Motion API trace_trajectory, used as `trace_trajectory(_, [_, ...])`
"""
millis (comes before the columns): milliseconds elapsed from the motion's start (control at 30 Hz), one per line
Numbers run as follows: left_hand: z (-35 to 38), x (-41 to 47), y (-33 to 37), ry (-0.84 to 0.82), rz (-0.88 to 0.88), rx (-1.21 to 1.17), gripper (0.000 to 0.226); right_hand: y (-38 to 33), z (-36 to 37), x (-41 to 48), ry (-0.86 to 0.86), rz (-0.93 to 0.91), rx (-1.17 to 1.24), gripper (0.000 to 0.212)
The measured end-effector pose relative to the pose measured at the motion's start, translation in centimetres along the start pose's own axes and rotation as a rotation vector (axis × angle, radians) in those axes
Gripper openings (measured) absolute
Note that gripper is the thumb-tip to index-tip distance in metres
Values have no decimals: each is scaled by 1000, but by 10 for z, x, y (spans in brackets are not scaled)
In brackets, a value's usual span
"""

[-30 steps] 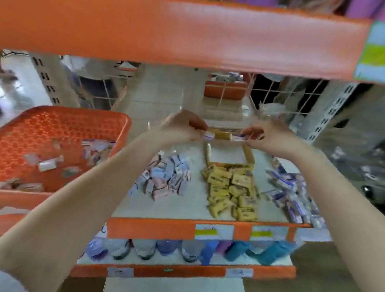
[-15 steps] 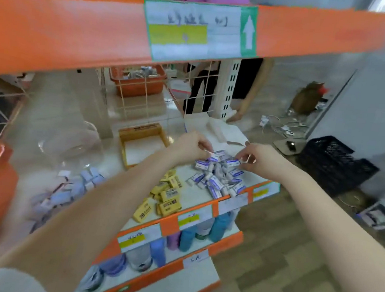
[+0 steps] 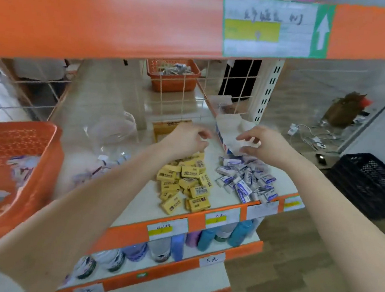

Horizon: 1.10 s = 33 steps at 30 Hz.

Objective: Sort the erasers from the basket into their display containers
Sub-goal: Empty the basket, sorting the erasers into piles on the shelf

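The right grip (image 3: pixel 266 145) is clamped on a white flap of the opened white box (image 3: pixel 226 125) with blue print, fingers above and thumb below. The box stands tilted at the back of the shelf (image 3: pixel 145 195). The left grip (image 3: pixel 185 138) is curled just beside the box's left edge. Its fingertips are drawn together, but through the blur I cannot tell whether they touch the box or hold anything. Behind that grip sits a yellow box (image 3: pixel 165 126), partly hidden by it. Just below both grips the erasers lie in loose heaps on the shelf: the yellow erasers (image 3: pixel 183 184) in the middle and the blue-and-white erasers (image 3: pixel 246 181) to their right, the two heaps near each other but apart. Further left a blurred heap of pale erasers (image 3: pixel 106 164) lies in front of a clear jar (image 3: pixel 116 127). The orange basket (image 3: pixel 24 145) is at the far left, tipped towards the viewer, with a few erasers left inside. Price tags run along the shelf's orange front edge, and coloured bottles (image 3: pixel 202 237) line the shelf beneath. Overhead, an orange shelf edge carries a label (image 3: pixel 267 26) with a green arrow. Beyond a wire grid (image 3: pixel 168 90) at the back stands a second orange basket (image 3: pixel 173 79), and a black crate (image 3: pixel 367 182) sits on the floor to the right.
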<state>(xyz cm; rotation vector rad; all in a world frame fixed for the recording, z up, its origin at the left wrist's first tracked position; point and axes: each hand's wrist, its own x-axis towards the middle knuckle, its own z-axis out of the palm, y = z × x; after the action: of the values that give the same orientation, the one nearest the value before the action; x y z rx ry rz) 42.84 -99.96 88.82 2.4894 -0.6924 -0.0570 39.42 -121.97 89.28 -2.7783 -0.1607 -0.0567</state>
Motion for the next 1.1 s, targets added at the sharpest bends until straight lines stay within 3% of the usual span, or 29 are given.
trace_trajectory(100, [-35, -25, -24, 94, -88, -45, 24, -44, 12, 30, 41, -117, 55, 21])
trace_trajectory(267, [-94, -84, -76, 328, -300, -103, 22, -149, 45, 67, -61, -311, 185, 20])
trace_trajectory(533, [-152, -222, -152, 591, -590, 84, 23, -306, 102, 83, -146, -732, 262, 18])
trace_trajectory(833, [-171, -327, -190, 618, -856, 41, 26, -411, 148, 75, -275, -998, 153, 19])
trace_trajectory(967, [-175, -334, -201, 571, -859, 68, 26, -424, 157, 76, -341, -988, 101, 22])
trace_trajectory(1100, [-176, -321, -207, 451, -796, 82, 21, -416, 160, 85, -539, -948, -11, 25])
